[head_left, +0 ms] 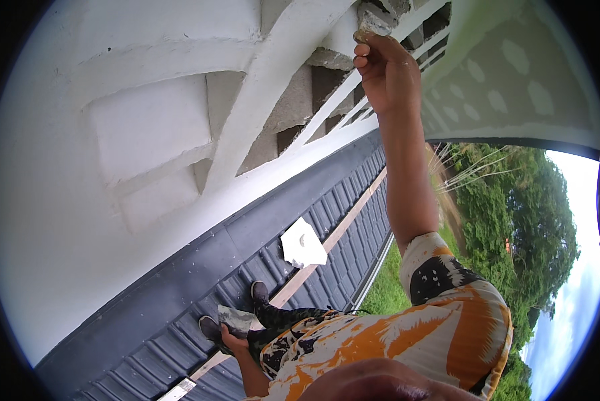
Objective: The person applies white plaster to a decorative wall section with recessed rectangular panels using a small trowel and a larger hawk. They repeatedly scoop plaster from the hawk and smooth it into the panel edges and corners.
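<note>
Grey flat plate [236, 317] lies longways left to right, clamped in the left hand [234, 341]; the right hand [390, 67], up high, pinches a rough pale piece [374, 21].

The wall [53, 200] is filling the left, the tiled roof [356, 252] running along its foot and trees [520, 220] standing beyond, to the right. Along the roof a plank [346, 222] is lying — a sheet [303, 244] resting partly on it, wallward. The left hand [234, 342] is holding a plate [235, 318] between the shoes [210, 329] in view, the right hand [392, 70] holding a piece [374, 21] by the wall's openings [292, 100].
</note>
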Demonstrator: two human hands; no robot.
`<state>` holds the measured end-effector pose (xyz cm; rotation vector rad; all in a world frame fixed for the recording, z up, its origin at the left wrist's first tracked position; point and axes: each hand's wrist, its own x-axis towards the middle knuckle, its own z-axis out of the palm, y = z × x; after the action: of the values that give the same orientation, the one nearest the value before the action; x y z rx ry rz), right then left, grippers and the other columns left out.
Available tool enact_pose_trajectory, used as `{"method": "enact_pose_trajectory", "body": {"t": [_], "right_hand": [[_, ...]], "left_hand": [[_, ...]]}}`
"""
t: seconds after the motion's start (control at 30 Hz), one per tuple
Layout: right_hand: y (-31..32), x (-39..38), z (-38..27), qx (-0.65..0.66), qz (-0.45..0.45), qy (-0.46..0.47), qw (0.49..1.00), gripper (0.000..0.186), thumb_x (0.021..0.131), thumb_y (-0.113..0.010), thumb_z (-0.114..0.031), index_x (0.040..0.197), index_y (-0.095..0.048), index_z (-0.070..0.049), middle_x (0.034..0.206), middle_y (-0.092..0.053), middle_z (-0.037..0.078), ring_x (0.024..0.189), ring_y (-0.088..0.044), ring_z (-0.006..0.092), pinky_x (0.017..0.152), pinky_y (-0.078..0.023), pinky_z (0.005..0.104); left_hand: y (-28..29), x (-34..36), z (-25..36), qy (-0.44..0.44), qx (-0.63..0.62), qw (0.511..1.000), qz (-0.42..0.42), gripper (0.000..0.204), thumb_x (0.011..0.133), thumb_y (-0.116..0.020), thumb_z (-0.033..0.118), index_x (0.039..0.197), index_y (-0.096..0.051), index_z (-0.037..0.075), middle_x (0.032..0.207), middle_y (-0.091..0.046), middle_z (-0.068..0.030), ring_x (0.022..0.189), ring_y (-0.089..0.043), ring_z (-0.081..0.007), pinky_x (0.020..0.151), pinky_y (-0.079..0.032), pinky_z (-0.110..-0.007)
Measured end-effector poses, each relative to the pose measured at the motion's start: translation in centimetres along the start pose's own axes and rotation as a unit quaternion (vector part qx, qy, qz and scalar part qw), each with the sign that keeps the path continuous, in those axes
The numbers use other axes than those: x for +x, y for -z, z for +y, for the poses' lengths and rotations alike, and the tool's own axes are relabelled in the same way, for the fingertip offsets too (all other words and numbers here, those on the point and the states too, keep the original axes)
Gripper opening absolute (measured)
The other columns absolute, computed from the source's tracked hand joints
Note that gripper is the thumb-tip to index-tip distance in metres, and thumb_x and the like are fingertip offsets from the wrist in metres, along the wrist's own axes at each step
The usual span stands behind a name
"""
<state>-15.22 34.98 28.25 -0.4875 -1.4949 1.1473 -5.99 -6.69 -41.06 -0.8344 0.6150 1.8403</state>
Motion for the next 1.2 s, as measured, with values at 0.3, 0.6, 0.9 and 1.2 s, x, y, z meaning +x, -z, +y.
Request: {"method": "enact_pose_trajectory", "body": {"t": [0.3, 0.6, 0.9, 1.2], "right_hand": [[0.7, 5.6, 1.4, 0.042, 0.019, 0.067, 0.997, 0.006, 0.085, -0.057, 0.008, 0.089, -0.053, 0.009, 0.086, -0.062, 0.02, 0.067, -0.065, 0.0269, 0.058, -0.054, 0.0323], [1.1, -5.5, -2.7, 0.017, -0.082, -0.027, 0.996, 0.009, 0.091, -0.054, -0.002, 0.097, -0.059, 0.003, 0.082, -0.063, 0.01, 0.062, -0.062, 0.0159, 0.052, -0.047, 0.0273], [7.5, -14.7, -0.6, -0.265, -0.344, 0.095, 0.896, 0.032, 0.091, -0.063, -0.012, 0.122, -0.06, -0.004, 0.088, -0.064, 0.007, 0.06, -0.063, 0.0137, 0.049, -0.05, 0.0247], [11.3, -10.8, -5.8, -0.611, -0.438, 0.336, 0.568, 0.029, 0.074, -0.072, -0.01, 0.102, -0.067, -0.011, 0.073, -0.057, 0.002, 0.059, -0.061, 0.0136, 0.044, -0.047, 0.0274]], "left_hand": [[-0.8, -0.6, -0.2, -0.009, 0.001, 1.0, 0.012, 0.047, 0.097, -0.053, 0.035, 0.131, -0.051, 0.002, 0.128, -0.057, -0.0112, 0.116, -0.056, -0.031, 0.099, -0.045, -0.046], [-4.2, -1.9, -1.0, -0.03, -0.008, 0.999, -0.044, 0.044, 0.099, -0.05, 0.033, 0.13, -0.053, 0.003, 0.128, -0.059, -0.0117, 0.116, -0.058, -0.0304, 0.1, -0.045, -0.046], [-40.9, -16.2, 1.0, 0.064, -0.1, 0.959, -0.257, 0.031, 0.102, -0.044, 0.018, 0.125, -0.054, 0.0, 0.111, -0.067, -0.0115, 0.099, -0.068, -0.0212, 0.076, -0.058, -0.033], [-47.3, -23.1, 4.6, -0.042, -0.086, 0.925, -0.367, 0.027, 0.101, -0.045, 0.016, 0.12, -0.057, 0.0, 0.101, -0.069, -0.0082, 0.083, -0.069, -0.0159, 0.064, -0.056, -0.027]]}}
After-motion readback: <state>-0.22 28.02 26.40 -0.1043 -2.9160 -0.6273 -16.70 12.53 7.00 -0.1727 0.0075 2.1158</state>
